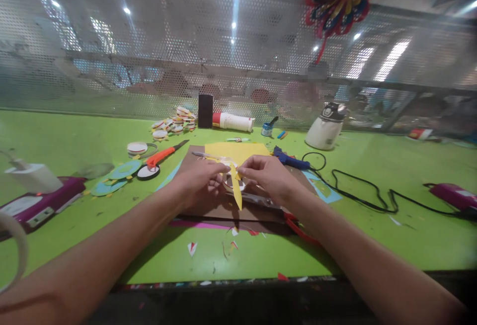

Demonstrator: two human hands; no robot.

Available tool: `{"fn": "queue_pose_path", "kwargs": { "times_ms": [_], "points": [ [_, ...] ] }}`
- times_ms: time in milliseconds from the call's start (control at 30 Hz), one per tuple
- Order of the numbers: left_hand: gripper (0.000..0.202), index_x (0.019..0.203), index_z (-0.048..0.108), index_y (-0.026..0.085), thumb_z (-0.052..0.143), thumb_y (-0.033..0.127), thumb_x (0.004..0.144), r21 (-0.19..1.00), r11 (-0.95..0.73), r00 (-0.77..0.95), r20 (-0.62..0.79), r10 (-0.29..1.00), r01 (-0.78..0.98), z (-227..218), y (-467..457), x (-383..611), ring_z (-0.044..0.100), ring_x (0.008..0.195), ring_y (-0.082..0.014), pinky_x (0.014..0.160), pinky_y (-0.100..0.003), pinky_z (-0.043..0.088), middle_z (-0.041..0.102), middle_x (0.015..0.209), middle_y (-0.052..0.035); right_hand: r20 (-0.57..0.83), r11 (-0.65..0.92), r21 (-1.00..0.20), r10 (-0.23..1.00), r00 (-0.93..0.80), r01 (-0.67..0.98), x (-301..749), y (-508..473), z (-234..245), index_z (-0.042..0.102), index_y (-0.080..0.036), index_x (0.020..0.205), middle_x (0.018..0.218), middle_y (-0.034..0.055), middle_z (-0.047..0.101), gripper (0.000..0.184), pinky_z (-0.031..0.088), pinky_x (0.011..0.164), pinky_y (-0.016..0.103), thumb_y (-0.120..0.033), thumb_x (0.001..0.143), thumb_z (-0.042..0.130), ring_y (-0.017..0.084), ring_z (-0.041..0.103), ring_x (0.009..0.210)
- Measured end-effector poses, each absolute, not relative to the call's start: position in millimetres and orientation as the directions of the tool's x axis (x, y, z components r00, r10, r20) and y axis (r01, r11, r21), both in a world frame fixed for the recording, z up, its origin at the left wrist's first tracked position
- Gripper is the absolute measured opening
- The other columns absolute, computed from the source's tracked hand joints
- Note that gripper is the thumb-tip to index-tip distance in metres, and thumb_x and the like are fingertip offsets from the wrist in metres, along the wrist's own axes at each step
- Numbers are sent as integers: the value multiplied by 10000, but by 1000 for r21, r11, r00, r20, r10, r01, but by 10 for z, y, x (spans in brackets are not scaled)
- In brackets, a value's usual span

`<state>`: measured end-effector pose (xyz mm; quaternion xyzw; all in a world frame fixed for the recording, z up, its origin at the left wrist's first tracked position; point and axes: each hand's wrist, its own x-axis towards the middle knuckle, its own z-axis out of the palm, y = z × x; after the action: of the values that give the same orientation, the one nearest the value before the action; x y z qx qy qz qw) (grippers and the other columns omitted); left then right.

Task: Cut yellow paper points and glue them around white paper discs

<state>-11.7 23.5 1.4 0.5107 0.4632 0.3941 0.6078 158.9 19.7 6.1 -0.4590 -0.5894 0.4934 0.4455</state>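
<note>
A perforated metal screen [186, 41] fills the back, and below it runs the green worktop [149, 265]. On that, in front of the person, lies a brown sheet of card [204, 210], with a yellow sheet [253, 148] over its far part. The left hand [203, 178] and right hand [266, 173] meet above the card. The right thumb and forefinger are closed in a pinch at the edge of a small piece of paper; the left thumb and forefinger come to its other side, nearly together, but I cannot tell whether they grip it or only steady it. A white bottle with a dark lid [325, 128] stands at the far right, and scissors [263, 201] lie under the right hand, near a blue glue gun [292, 161]. The piece between the hands is a yellow paper strip [235, 188], its point towards the person, above a whitish round piece [244, 184] partly hidden by it. The strip should be very light, limp and easy to crease, hardly slippery; the broad upper end by the fingers seems the better hold, since the thin tip could bend. Smallest are the paper scraps [192, 248] near the front edge
</note>
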Motion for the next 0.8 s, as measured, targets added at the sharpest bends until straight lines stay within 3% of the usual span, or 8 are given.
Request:
{"fn": "queue_pose_path", "kwargs": {
  "times_ms": [133, 267, 533, 633, 800],
  "points": [
    [127, 746, 614, 102, 659, 213, 703, 946, 322, 384, -284, 879, -38, 12, 191, -94, 562, 513, -111, 448, -202, 401, 611, 623, -55, 94, 116, -988, 977, -192, 106, 1605, 221, 54, 620, -162, 605, 536, -42, 583, 134, 430, 516, 236, -241, 670, 706, 81, 505, 485],
    [43, 711, 590, 109, 631, 123, 706, 945, 324, 419, -279, 864, -40, 36, 149, -64, 606, 515, -131, 449, -205, 456, 619, 604, -55, 101, 124, -987, 973, -209, 101, 1622, 241, 47, 615, -163, 610, 539, -32, 597, 134, 451, 543, 249, -241, 669, 707, 96, 537, 507],
    [17, 739, 568, 119, 584, 117, 741, 946, 321, 430, -269, 862, -51, 36, 144, -50, 584, 443, -145, 462, -299, 533, 643, 584, -82, 30, 51, -997, 952, -304, 61, 1675, 261, 43, 626, -167, 641, 688, 16, 657, 194, 513, 634, 306, -293, 614, 771, 137, 602, 622],
    [27, 729, 571, 119, 598, 115, 733, 944, 324, 447, -266, 854, -56, 26, 146, -48, 594, 473, -146, 477, -292, 538, 641, 611, -80, 83, 149, -971, 942, -326, 185, 1685, 262, 45, 654, -168, 662, 757, 22, 675, 133, 496, 638, 291, -282, 665, 724, 126, 595, 626],
    [44, 693, 603, 94, 634, 114, 716, 950, 297, 442, -225, 868, -101, 6, 161, -38, 581, 533, -120, 508, -249, 544, 613, 663, -67, 238, 371, -827, 912, -335, 423, 1681, 261, 34, 694, -160, 691, 820, 24, 688, 101, 470, 660, 270, -233, 736, 642, 122, 587, 658]
  ]
}}
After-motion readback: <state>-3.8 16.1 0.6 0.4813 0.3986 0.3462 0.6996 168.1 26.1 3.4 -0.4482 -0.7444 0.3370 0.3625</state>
